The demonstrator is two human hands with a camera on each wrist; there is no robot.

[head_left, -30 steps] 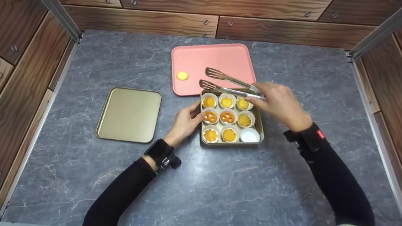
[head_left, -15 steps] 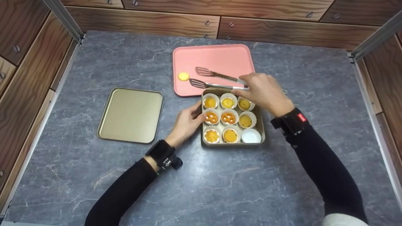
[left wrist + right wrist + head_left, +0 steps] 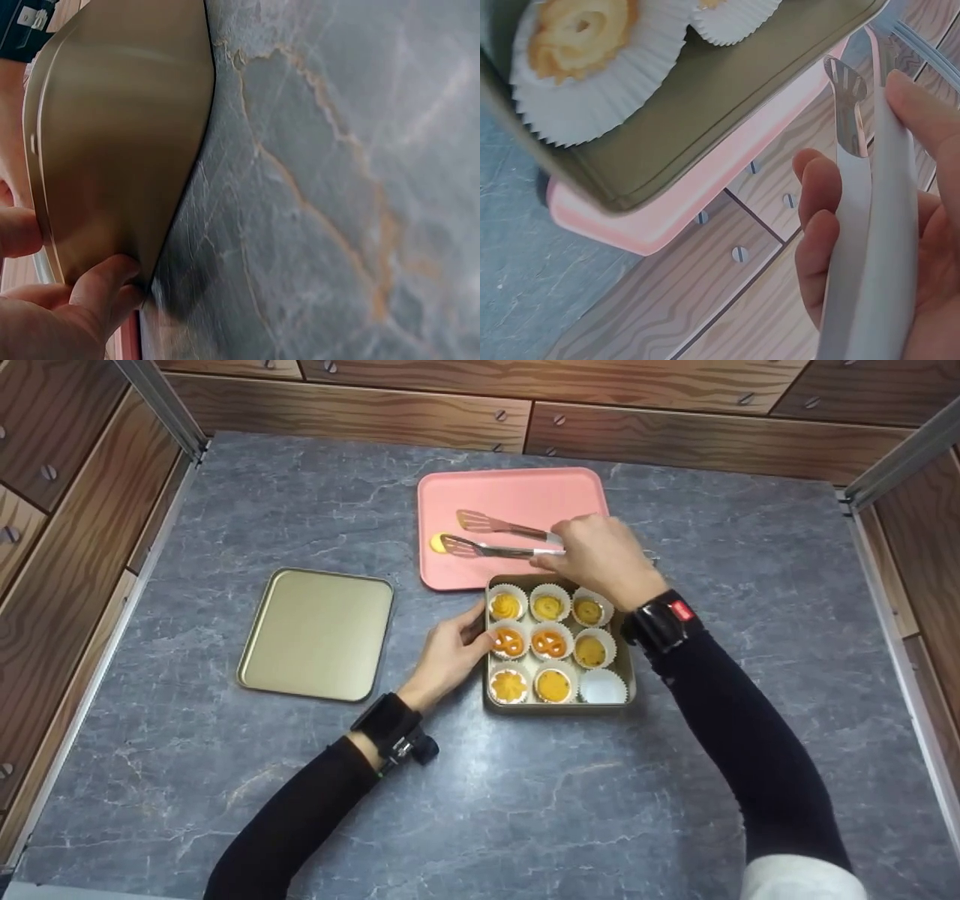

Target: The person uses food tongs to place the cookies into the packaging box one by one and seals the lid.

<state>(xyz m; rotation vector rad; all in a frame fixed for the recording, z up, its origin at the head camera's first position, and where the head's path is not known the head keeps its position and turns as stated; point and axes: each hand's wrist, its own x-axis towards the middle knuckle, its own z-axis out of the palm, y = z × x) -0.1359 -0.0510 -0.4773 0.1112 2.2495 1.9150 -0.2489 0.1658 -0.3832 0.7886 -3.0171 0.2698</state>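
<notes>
My right hand grips a pair of metal tongs by the handles. Their slotted tips are spread apart over the pink tray, with one tip partly covering a yellow round cookie. My left hand holds the left side of a square metal tin, thumb over the rim and fingers against the outer wall, as the left wrist view shows. Inside the tin, white paper cups hold cookies, among them a pretzel-shaped cookie. The front right paper cup holds no cookie.
A square metal lid lies on the grey marbled table, left of the tin. Wood-patterned panels border the table at the back and sides. The pink tray lies just behind the tin.
My right hand has moved left and away from me, carrying the tongs from above the tin's back edge to the cookie on the pink tray. The left hand stays on the tin.
</notes>
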